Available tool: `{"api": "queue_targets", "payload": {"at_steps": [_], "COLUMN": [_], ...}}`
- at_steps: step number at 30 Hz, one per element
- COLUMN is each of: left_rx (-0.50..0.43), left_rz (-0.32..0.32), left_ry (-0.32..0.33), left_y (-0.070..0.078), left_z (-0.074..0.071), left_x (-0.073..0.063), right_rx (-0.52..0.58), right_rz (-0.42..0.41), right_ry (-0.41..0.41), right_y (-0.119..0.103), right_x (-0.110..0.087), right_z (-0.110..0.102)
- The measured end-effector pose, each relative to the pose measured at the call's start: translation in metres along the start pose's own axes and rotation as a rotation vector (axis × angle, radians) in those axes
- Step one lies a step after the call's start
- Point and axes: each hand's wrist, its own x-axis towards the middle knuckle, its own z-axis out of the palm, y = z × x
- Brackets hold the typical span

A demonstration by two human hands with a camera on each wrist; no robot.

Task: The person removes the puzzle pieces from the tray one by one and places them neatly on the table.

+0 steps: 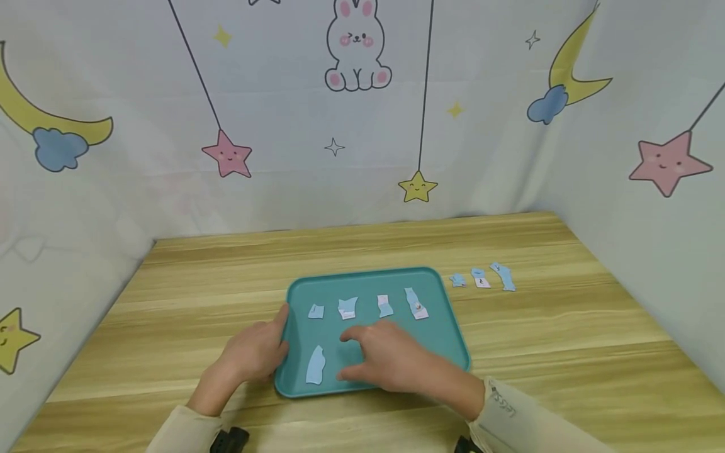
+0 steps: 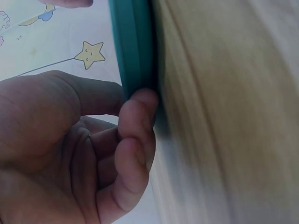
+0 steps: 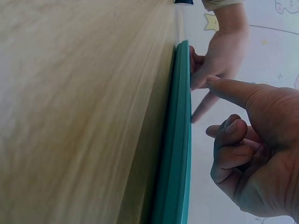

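Note:
A teal tray (image 1: 368, 371) lies on the wooden table. My left hand (image 1: 255, 349) grips its left rim, with the index finger stretched along the edge; in the left wrist view the fingers curl against the tray's outer wall (image 2: 135, 42). Over the tray's front part hovers my right hand (image 1: 391, 355), thumb and index finger spread apart, the other fingers bent and nothing between them. A tall pale blue paper scrap (image 1: 316, 366) lies left of it. Along the tray's back half sit a small blue scrap (image 1: 316, 311) and several blue-and-white paper scraps (image 1: 348, 308).
Beyond the tray's right back corner, a small blue scrap (image 1: 457, 280), a blue-and-white scrap (image 1: 480, 278) and a long blue scrap (image 1: 503, 277) lie on the wooden table (image 1: 566, 327). A patterned white cloth (image 1: 283, 75) hangs behind and along the sides.

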Motion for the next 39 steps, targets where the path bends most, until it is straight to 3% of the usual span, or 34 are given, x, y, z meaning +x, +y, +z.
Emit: {"api": "queue_targets", "payload": {"at_steps": [9, 23, 39], "left_rx": [0.012, 0.008, 0.003], "left_rz": [-0.011, 0.006, 0.017], "left_ry": [-0.006, -0.004, -0.008], "left_y": [0.000, 0.001, 0.000], "left_z": [-0.002, -0.002, -0.002], "left_x": [-0.001, -0.001, -0.001], "right_rx": [-0.047, -0.116, -0.119], "right_rz": [0.030, 0.026, 0.058], "right_ry": [-0.038, -0.001, -0.025], "right_y": [-0.014, -0.022, -0.028], "right_x": [0.007, 0.018, 0.026], "right_z": [0.010, 0.023, 0.027]}}
